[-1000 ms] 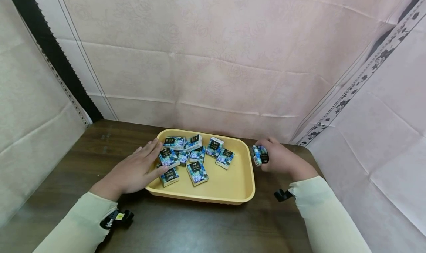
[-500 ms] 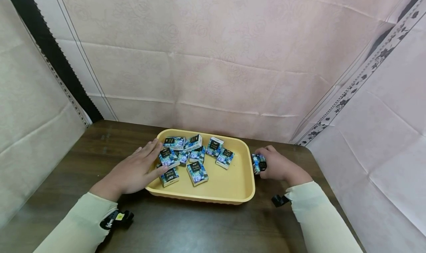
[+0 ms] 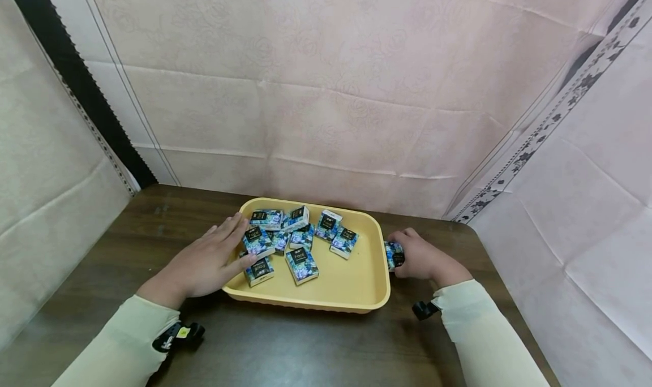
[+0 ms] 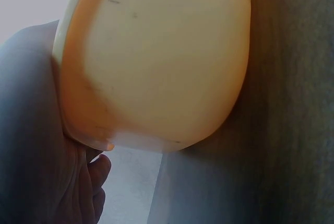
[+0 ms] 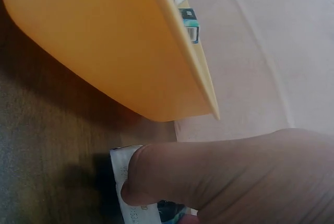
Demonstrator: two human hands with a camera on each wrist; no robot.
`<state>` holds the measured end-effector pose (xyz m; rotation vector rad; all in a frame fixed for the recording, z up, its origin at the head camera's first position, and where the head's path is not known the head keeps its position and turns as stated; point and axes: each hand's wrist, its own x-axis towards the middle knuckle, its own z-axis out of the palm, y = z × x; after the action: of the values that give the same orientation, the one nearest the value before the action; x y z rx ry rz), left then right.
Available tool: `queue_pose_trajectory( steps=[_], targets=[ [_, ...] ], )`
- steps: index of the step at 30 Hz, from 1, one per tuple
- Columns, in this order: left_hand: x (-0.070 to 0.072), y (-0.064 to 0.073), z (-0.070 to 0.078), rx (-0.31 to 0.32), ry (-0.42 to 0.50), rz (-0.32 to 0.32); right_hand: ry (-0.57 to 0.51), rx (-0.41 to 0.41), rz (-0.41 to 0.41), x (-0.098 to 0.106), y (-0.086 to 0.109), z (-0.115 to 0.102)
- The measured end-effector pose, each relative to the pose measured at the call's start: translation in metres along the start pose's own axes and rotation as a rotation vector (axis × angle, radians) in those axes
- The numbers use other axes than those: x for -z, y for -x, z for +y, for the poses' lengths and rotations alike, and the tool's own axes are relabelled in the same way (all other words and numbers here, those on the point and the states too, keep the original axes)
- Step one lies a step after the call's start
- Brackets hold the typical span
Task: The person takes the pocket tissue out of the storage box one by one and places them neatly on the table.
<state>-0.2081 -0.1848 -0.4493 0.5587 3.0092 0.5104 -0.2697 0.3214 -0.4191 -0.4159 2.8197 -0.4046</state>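
Observation:
In the head view, my left hand [image 3: 206,265] lies with straight fingers over the left rim of a yellow plastic tray [image 3: 348,288]. Its thumb stretches over a small blue floral box [image 3: 260,270] in the tray. The left wrist view has the hand [image 4: 31,114] along the rim, with the tray's outer wall [image 4: 167,62] filling the middle. My right hand [image 3: 423,257] grips another blue floral box [image 3: 394,255] just outside the tray's right rim. In the right wrist view, the thumb presses the pale side of that box [image 5: 136,214], low by the tabletop; the other fingers are mostly hidden.
Several matching boxes [image 3: 302,264] lie inside the tray, some overlapping, mostly in its left half. The tray stands on a dark wooden table [image 3: 285,347]. A pale cloth backdrop [image 3: 326,104] hangs behind, with cloth panels [image 3: 586,234] on both sides.
My right hand has moved toward the front and slightly left with the box, along the tray's right side. The left hand, the tray and the boxes in it stay put.

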Motion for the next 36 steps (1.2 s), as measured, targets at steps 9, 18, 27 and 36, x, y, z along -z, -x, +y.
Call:
queue_pose_trajectory(
  steps=[9,18,27,36],
  targets=[
    [-0.001,0.001,0.000,-0.001,0.002,0.003,0.010,-0.018,-0.031,-0.005,-0.003,0.000],
    [-0.001,0.000,0.000,0.003,0.001,0.005,0.006,-0.025,-0.030,-0.007,-0.004,-0.001],
    [0.001,0.001,0.001,0.002,0.012,0.000,0.008,-0.014,-0.031,-0.005,-0.003,0.000],
    [0.000,0.001,0.000,-0.005,0.010,0.008,0.027,0.051,-0.017,0.005,0.006,-0.005]
  ],
)
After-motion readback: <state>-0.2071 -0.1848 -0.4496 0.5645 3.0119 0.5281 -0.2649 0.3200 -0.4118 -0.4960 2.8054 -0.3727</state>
